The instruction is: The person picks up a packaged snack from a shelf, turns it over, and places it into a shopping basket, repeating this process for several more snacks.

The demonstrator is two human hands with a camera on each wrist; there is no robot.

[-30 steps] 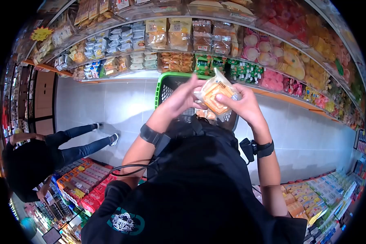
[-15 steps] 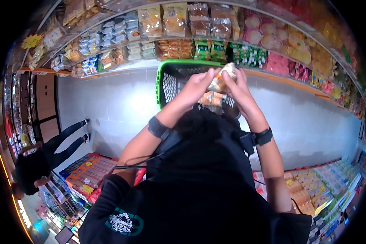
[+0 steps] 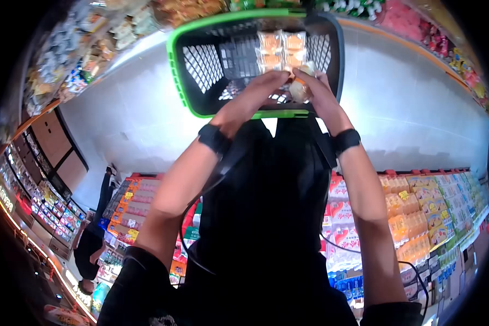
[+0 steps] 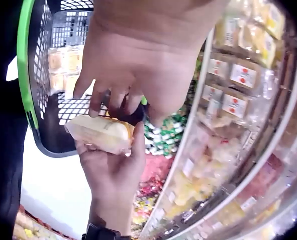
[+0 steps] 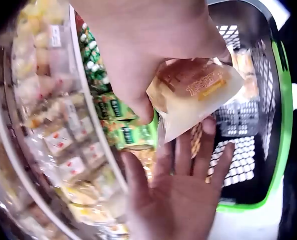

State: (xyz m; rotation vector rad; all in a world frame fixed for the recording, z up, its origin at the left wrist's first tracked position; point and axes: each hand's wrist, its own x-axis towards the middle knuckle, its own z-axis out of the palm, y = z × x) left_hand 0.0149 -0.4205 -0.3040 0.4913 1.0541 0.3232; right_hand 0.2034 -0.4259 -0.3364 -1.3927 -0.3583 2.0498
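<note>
In the head view my right hand holds a wrapped bread snack over the near right part of a shopping basket. The snack's pale, semi-clear wrapper has orange print, and the right thumb and fingers grip it at its edges in the right wrist view. My left hand is just left of it, with its fingers spread and nothing held. Inside the basket, small clear-wrapped orange-brown cakes sit in rows on the right side.
Shelves of bagged snacks run along the basket's far side. Pale floor lies left and right of the basket. Stacked boxed goods stand behind me at the right, and another person is at the far left.
The head view has tilted down, showing more of the basket. The snack, earlier tilted with its printed face showing, has been turned and is now over the basket; the left hand's fingers are spread.
</note>
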